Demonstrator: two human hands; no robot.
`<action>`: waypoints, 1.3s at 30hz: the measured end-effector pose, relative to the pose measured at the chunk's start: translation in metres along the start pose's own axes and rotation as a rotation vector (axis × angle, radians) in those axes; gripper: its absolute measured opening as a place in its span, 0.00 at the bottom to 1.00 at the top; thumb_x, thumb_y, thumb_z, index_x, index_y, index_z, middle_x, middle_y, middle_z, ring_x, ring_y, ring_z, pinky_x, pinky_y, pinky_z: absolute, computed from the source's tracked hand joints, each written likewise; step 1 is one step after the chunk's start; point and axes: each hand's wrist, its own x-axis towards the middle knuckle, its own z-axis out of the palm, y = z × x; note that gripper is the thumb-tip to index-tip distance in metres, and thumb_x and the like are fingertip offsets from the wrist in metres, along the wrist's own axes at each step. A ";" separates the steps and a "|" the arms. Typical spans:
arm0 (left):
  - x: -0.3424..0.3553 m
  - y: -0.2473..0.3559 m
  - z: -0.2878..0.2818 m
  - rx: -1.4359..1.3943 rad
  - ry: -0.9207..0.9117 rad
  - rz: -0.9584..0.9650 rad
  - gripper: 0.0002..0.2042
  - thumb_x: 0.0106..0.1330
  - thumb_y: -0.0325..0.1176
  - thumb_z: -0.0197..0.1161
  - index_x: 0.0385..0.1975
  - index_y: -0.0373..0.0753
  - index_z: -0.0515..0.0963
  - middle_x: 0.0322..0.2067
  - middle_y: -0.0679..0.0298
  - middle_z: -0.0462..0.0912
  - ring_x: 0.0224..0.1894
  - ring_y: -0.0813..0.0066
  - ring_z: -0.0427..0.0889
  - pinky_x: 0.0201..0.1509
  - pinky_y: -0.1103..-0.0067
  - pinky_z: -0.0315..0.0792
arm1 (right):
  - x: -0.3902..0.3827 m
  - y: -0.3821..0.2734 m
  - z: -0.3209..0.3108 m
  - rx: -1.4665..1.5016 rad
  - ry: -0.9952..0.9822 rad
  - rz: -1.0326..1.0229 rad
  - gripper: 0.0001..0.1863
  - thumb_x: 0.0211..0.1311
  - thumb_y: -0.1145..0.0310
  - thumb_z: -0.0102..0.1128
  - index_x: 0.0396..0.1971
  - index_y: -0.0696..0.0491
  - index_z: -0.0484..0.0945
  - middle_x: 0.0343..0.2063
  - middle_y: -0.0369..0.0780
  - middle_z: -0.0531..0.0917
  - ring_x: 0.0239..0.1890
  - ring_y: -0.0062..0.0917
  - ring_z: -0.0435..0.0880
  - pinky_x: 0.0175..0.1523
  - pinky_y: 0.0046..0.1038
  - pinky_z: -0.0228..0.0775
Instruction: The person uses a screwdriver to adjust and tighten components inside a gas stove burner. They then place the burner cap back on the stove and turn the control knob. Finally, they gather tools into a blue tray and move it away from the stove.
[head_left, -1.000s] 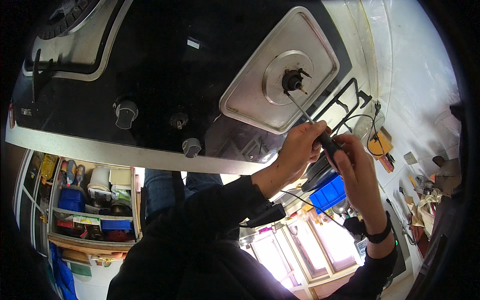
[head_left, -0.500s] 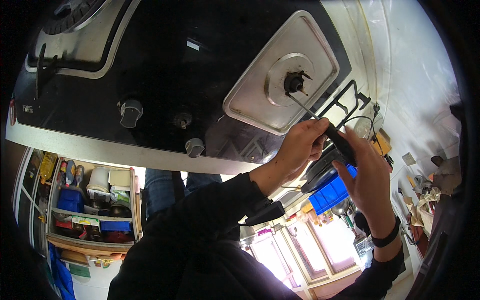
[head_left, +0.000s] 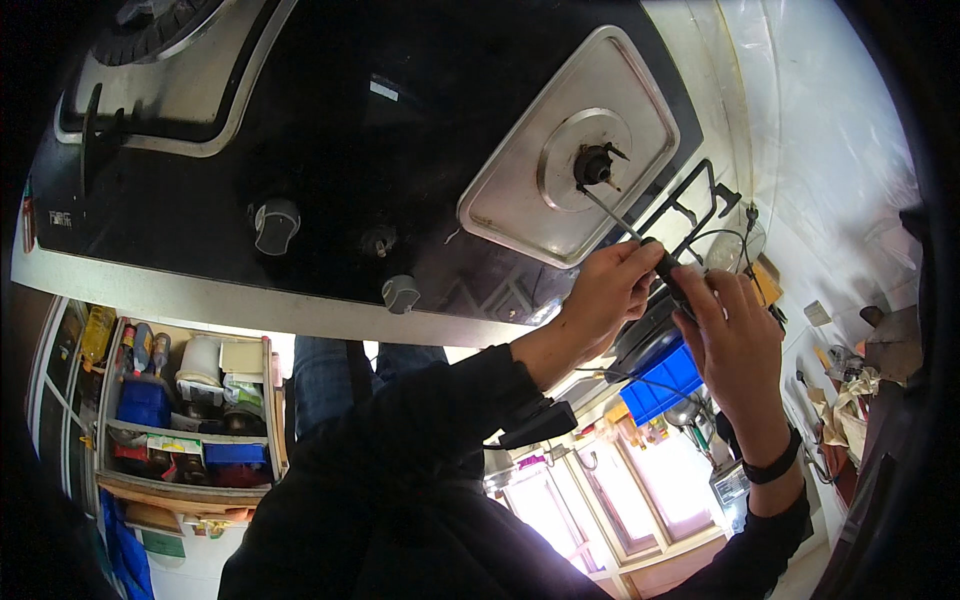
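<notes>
A screwdriver (head_left: 618, 219) slants across the burner's metal tray (head_left: 510, 190), its tip against the base of the dark burner stem (head_left: 593, 165). My left hand (head_left: 605, 300) pinches it where the shaft meets the black handle. Farther back, the fingers of my right hand (head_left: 735, 335) wrap the handle and hide most of it. The tray is set into the right side of a black glass gas hob (head_left: 330, 180). The screw or fitting under the tip is too small to make out.
A grey knob (head_left: 276, 226) sits on the hob, a bare knob stem (head_left: 379, 241) beside it, and another knob (head_left: 400, 294) lies near the front edge. A black pan support (head_left: 705, 205) rests at the right. Below left stand crowded shelves (head_left: 190, 440); a blue bin (head_left: 660, 385) is beyond my hands.
My right hand's fingers have closed farther over the handle, covering more of it. The screwdriver tip stays at the burner stem, and the whole view has shifted slightly.
</notes>
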 end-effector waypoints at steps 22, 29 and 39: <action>-0.002 0.007 0.006 -0.076 -0.056 0.014 0.14 0.76 0.45 0.58 0.30 0.43 0.72 0.22 0.74 0.69 0.18 0.90 0.57 0.21 0.88 0.53 | 0.007 -0.009 -0.003 0.533 -0.304 0.605 0.24 0.65 0.59 0.66 0.54 0.56 0.72 0.37 0.45 0.83 0.30 0.31 0.85 0.29 0.28 0.75; 0.007 -0.004 0.004 0.053 0.087 0.001 0.16 0.73 0.45 0.61 0.27 0.44 0.70 0.17 0.77 0.62 0.16 0.90 0.56 0.20 0.85 0.50 | -0.003 -0.004 0.002 -0.150 -0.104 -0.068 0.21 0.65 0.61 0.66 0.51 0.57 0.74 0.39 0.48 0.83 0.31 0.34 0.84 0.35 0.30 0.76; 0.003 -0.004 -0.003 0.014 0.023 0.065 0.15 0.76 0.46 0.57 0.35 0.40 0.76 0.19 0.75 0.68 0.15 0.89 0.57 0.18 0.86 0.51 | -0.002 -0.017 0.014 0.590 -0.198 0.550 0.17 0.70 0.66 0.59 0.52 0.58 0.72 0.27 0.43 0.82 0.29 0.39 0.83 0.36 0.33 0.73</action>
